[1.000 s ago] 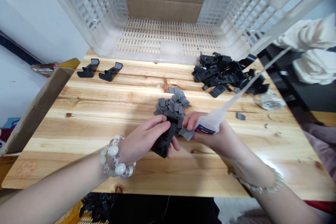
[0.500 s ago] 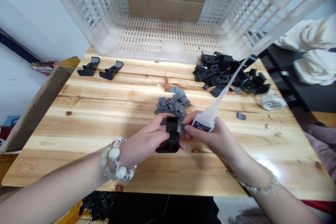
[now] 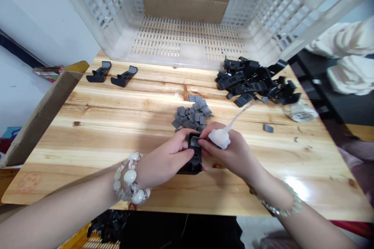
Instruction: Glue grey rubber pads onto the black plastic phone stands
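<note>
My left hand (image 3: 166,159) grips a black plastic holder (image 3: 194,158) just above the wooden table (image 3: 117,124). My right hand (image 3: 233,153) holds a small white glue bottle (image 3: 219,138) with a long thin nozzle, and its fingertips press a small grey pad (image 3: 195,142) onto the top of the holder. A heap of several grey pads (image 3: 191,113) lies just beyond my hands. Both wrists wear bead bracelets.
A pile of black holders (image 3: 254,82) lies at the back right, and two more holders (image 3: 112,76) stand at the back left. A clear slatted crate (image 3: 187,27) rests on the far edge. A cardboard box (image 3: 37,113) is on the left; a tape roll (image 3: 300,112) and a loose pad (image 3: 268,128) on the right.
My left hand turned the holder upright toward me. My right hand brought the grey pad onto its top, and the glue bottle's nozzle swung down and leftward.
</note>
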Action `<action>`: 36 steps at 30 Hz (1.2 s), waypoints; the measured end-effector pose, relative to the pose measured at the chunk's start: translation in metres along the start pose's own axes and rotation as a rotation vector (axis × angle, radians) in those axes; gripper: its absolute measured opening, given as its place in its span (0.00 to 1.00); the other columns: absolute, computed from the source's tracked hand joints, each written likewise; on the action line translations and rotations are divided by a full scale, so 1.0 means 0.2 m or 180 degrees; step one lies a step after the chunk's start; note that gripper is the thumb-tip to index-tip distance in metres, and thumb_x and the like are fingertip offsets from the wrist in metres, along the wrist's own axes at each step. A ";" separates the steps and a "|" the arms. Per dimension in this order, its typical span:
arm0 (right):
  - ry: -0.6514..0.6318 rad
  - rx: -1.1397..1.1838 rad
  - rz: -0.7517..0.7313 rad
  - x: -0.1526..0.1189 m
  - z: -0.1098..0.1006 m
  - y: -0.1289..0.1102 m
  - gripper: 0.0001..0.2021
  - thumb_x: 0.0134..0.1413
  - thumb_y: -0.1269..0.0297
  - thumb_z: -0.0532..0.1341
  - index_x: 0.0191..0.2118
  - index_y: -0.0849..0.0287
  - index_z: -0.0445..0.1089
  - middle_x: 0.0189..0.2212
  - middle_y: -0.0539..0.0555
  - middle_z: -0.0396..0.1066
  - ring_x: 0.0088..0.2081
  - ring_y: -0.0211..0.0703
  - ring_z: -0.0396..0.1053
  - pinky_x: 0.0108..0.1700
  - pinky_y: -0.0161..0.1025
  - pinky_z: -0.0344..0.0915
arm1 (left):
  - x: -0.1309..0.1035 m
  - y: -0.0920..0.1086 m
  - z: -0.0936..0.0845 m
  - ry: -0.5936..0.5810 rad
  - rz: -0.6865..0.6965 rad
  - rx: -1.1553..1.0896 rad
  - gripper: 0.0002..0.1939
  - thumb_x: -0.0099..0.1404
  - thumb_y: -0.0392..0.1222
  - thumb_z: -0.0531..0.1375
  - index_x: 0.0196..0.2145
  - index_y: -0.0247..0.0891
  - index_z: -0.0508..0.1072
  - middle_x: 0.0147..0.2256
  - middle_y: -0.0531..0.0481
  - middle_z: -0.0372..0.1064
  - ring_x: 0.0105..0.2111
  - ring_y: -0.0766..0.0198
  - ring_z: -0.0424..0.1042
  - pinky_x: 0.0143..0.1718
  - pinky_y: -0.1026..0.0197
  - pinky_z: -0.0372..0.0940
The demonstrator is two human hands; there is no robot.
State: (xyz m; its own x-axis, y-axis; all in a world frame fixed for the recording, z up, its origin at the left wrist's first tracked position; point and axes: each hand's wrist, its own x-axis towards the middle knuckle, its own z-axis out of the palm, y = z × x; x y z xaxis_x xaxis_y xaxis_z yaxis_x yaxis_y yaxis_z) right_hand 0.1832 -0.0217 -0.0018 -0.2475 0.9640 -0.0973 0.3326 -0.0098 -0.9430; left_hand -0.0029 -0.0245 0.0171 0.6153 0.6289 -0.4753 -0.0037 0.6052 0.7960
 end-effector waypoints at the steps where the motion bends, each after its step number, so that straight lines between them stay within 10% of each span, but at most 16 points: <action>1: 0.0022 -0.0034 -0.0022 0.00 0.00 0.00 0.05 0.51 0.63 0.65 0.31 0.58 0.69 0.28 0.53 0.70 0.35 0.43 0.69 0.32 0.37 0.63 | 0.00 0.00 0.00 0.0004 0.0007 0.0019 0.23 0.69 0.32 0.50 0.61 0.35 0.51 0.41 0.44 0.74 0.38 0.64 0.77 0.47 0.58 0.65; 29: -0.0646 0.0579 0.0489 -0.01 0.03 -0.04 0.08 0.50 0.62 0.66 0.31 0.59 0.67 0.22 0.48 0.69 0.26 0.37 0.68 0.32 0.36 0.63 | -0.01 -0.02 0.00 0.0101 0.0232 0.0131 0.31 0.63 0.33 0.54 0.62 0.39 0.48 0.54 0.41 0.63 0.45 0.61 0.72 0.51 0.55 0.67; 36: -0.0632 0.0708 0.0550 -0.01 0.03 -0.05 0.08 0.50 0.64 0.65 0.30 0.58 0.64 0.22 0.47 0.67 0.25 0.36 0.66 0.29 0.35 0.61 | 0.01 -0.04 -0.01 0.0025 0.0302 0.0287 0.26 0.68 0.39 0.52 0.61 0.38 0.48 0.53 0.38 0.58 0.41 0.62 0.67 0.38 0.56 0.73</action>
State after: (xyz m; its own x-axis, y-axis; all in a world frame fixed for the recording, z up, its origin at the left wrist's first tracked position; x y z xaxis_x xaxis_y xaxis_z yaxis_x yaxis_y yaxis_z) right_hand 0.1749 -0.0258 0.0052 -0.3845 0.8727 -0.3010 0.1840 -0.2471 -0.9514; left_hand -0.0027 -0.0269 0.0091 0.6092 0.6853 -0.3989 0.0095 0.4967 0.8679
